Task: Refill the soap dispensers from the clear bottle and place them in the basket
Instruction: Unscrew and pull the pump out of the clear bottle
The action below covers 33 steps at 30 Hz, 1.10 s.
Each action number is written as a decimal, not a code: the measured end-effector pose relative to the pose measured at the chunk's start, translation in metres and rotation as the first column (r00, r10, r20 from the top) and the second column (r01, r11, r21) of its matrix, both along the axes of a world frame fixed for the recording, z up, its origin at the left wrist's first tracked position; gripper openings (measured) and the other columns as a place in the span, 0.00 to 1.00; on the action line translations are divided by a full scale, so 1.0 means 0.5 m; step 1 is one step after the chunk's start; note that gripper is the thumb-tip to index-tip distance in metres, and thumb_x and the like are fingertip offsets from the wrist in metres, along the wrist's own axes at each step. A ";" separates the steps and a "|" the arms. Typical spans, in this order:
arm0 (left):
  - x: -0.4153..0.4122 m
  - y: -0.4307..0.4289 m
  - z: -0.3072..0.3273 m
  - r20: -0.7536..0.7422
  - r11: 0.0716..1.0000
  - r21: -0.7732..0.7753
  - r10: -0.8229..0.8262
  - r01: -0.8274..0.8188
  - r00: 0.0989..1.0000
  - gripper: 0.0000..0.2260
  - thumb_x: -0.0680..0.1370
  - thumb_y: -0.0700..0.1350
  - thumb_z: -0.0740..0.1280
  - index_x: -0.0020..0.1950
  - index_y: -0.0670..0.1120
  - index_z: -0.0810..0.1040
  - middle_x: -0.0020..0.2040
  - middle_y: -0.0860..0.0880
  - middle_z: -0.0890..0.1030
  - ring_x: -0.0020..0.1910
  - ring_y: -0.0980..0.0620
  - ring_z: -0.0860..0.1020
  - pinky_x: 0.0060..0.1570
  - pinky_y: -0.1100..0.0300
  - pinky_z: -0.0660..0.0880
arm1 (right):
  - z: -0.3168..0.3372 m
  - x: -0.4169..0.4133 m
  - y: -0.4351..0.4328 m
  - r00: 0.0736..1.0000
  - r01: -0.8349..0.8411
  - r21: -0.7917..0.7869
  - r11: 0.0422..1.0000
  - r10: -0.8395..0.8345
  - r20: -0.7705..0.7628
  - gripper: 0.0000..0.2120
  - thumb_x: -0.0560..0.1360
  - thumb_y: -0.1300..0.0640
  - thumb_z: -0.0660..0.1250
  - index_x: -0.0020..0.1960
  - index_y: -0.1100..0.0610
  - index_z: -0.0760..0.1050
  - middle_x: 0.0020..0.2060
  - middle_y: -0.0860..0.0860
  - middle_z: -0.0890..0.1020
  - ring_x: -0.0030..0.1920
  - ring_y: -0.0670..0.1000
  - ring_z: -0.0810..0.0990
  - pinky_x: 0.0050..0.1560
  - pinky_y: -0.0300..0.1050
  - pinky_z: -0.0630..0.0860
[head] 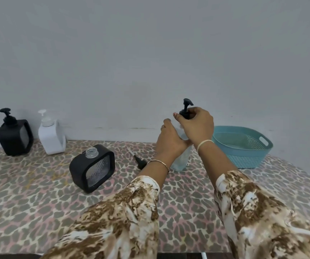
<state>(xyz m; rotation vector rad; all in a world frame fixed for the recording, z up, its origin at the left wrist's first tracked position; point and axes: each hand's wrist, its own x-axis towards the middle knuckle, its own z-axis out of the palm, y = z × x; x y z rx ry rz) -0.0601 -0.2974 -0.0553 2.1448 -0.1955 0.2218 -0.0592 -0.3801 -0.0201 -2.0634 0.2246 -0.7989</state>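
A clear bottle [181,161] stands upright on the table, right of centre. My left hand [170,140] wraps around its body. My right hand [197,124] grips the black pump cap [187,107] at the bottle's top. A black square dispenser [92,168] with an open neck and no pump stands mid-table. Its black pump [140,161] lies flat on the cloth between that dispenser and the bottle. A second black dispenser [15,136] and a white dispenser [51,136], both with pumps on, stand at the back left. A teal basket [243,146] sits empty at the right.
The table [38,202] carries a leopard-print cloth and stands against a plain grey wall. A dark cable shows at the far left edge. My patterned sleeves fill the lower foreground.
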 end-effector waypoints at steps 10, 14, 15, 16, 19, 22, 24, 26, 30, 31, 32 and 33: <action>-0.022 0.040 -0.008 0.059 0.998 0.008 -0.069 0.069 0.996 0.42 0.63 0.60 0.75 0.70 0.47 0.62 0.56 0.47 0.78 0.51 0.47 0.79 0.44 0.54 0.76 | 0.014 -0.059 0.024 0.998 0.042 -0.060 0.997 -0.040 0.042 0.16 0.68 0.43 0.74 0.51 0.51 0.83 0.44 0.46 0.85 0.44 0.46 0.82 0.43 0.36 0.72; -0.042 0.068 -0.004 0.058 0.987 -0.035 -0.156 0.159 0.986 0.41 0.64 0.56 0.78 0.72 0.48 0.62 0.58 0.52 0.75 0.54 0.51 0.76 0.48 0.57 0.74 | 0.014 -0.088 0.041 0.997 0.063 -0.096 0.993 -0.058 0.053 0.16 0.69 0.43 0.73 0.52 0.51 0.83 0.44 0.46 0.86 0.46 0.47 0.83 0.44 0.40 0.74; -0.047 0.076 -0.004 0.050 0.981 -0.046 -0.187 0.190 0.981 0.42 0.63 0.56 0.78 0.72 0.48 0.63 0.58 0.53 0.75 0.55 0.52 0.76 0.49 0.58 0.74 | 0.012 -0.093 0.045 0.997 0.058 -0.097 0.994 -0.052 0.055 0.15 0.69 0.43 0.73 0.51 0.51 0.83 0.44 0.46 0.86 0.46 0.48 0.83 0.44 0.41 0.75; -0.051 0.082 -0.004 0.040 0.974 -0.054 -0.218 0.220 0.975 0.43 0.62 0.57 0.78 0.71 0.49 0.63 0.58 0.54 0.75 0.55 0.53 0.76 0.50 0.58 0.74 | 0.010 -0.098 0.047 0.997 0.050 -0.098 0.994 -0.044 0.056 0.14 0.69 0.44 0.73 0.50 0.51 0.83 0.43 0.46 0.86 0.46 0.48 0.83 0.45 0.41 0.75; -0.060 0.101 -0.006 0.006 0.954 -0.085 -0.287 0.287 0.958 0.46 0.55 0.63 0.76 0.69 0.52 0.66 0.60 0.55 0.76 0.56 0.54 0.77 0.54 0.56 0.76 | 0.005 -0.109 0.051 0.999 0.000 -0.082 0.997 0.004 0.050 0.11 0.69 0.46 0.73 0.48 0.50 0.83 0.42 0.46 0.86 0.45 0.47 0.83 0.47 0.42 0.77; -0.058 0.123 -0.006 -0.027 0.926 -0.139 -0.358 0.351 0.933 0.39 0.58 0.58 0.80 0.65 0.55 0.69 0.59 0.57 0.78 0.56 0.57 0.78 0.56 0.53 0.78 | 0.002 -0.113 0.042 0.992 -0.118 -0.039 0.992 0.119 0.027 0.09 0.69 0.49 0.75 0.46 0.51 0.83 0.40 0.46 0.86 0.44 0.45 0.84 0.50 0.45 0.79; -0.055 0.138 -0.003 -0.058 0.907 -0.156 -0.403 0.390 0.913 0.37 0.60 0.54 0.82 0.65 0.56 0.70 0.60 0.57 0.78 0.58 0.57 0.78 0.58 0.52 0.78 | 0.003 -0.114 0.029 0.964 -0.267 0.015 0.963 0.267 0.009 0.07 0.69 0.54 0.76 0.46 0.52 0.82 0.41 0.47 0.86 0.45 0.45 0.84 0.52 0.47 0.80; -0.054 0.151 0.003 -0.072 0.890 -0.167 -0.441 0.425 0.894 0.36 0.61 0.50 0.82 0.65 0.54 0.71 0.61 0.56 0.78 0.60 0.57 0.77 0.59 0.53 0.77 | 0.011 -0.121 0.016 0.895 -0.444 0.112 0.889 0.446 0.003 0.08 0.70 0.60 0.75 0.49 0.57 0.82 0.45 0.52 0.86 0.48 0.49 0.84 0.55 0.48 0.80; -0.053 0.166 0.015 -0.090 0.860 -0.162 -0.501 0.483 0.861 0.35 0.62 0.46 0.83 0.66 0.53 0.71 0.61 0.55 0.78 0.60 0.56 0.78 0.60 0.53 0.77 | 0.030 -0.138 -0.006 0.736 -0.660 0.197 0.725 0.677 -0.025 0.14 0.74 0.68 0.70 0.59 0.65 0.77 0.54 0.57 0.83 0.56 0.50 0.82 0.57 0.41 0.78; -0.052 0.169 0.016 -0.098 0.857 -0.158 -0.509 0.491 0.855 0.36 0.62 0.46 0.83 0.66 0.54 0.71 0.61 0.55 0.78 0.60 0.56 0.78 0.60 0.53 0.77 | 0.032 -0.140 -0.010 0.713 -0.681 0.214 0.700 0.701 -0.023 0.16 0.73 0.68 0.70 0.61 0.65 0.75 0.56 0.57 0.82 0.57 0.50 0.82 0.58 0.41 0.78; -0.052 0.172 0.016 -0.102 0.853 -0.154 -0.515 0.498 0.851 0.36 0.62 0.45 0.83 0.66 0.54 0.71 0.61 0.55 0.78 0.60 0.55 0.78 0.60 0.53 0.77 | 0.033 -0.141 -0.014 0.702 -0.688 0.243 0.684 0.712 -0.015 0.18 0.73 0.69 0.70 0.62 0.64 0.75 0.56 0.57 0.82 0.57 0.50 0.81 0.58 0.42 0.78; -0.053 0.174 0.015 -0.104 0.852 -0.153 -0.518 0.501 0.849 0.37 0.62 0.45 0.83 0.67 0.54 0.70 0.62 0.54 0.78 0.60 0.55 0.78 0.60 0.53 0.77 | 0.033 -0.143 -0.018 0.713 -0.676 0.256 0.691 0.701 -0.011 0.19 0.72 0.68 0.72 0.62 0.62 0.75 0.55 0.55 0.82 0.56 0.49 0.82 0.57 0.42 0.78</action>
